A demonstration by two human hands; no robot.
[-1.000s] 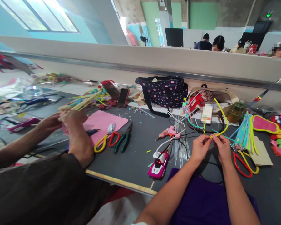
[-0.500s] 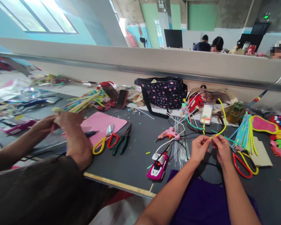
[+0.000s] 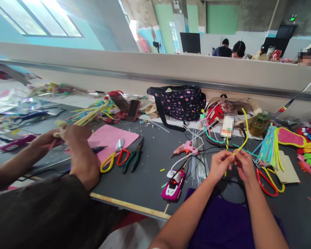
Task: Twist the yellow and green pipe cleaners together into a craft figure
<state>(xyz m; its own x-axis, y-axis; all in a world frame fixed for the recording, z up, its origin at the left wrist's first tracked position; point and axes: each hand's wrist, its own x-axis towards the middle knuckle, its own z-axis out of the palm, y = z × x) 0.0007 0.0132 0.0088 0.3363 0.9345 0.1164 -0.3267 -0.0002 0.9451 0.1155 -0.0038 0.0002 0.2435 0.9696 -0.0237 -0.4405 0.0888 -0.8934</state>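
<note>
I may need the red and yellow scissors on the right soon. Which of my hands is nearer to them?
Right. Your right hand is just left of the red and yellow scissors, while your left hand is farther left, beyond the right hand.

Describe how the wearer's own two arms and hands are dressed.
Both forearms are bare to the bottom edge of the picture: no sleeves, gloves, watch or bracelet show. The left hand and right hand carry no rings that can be made out. Purple cloth lies beneath the arms.
</note>
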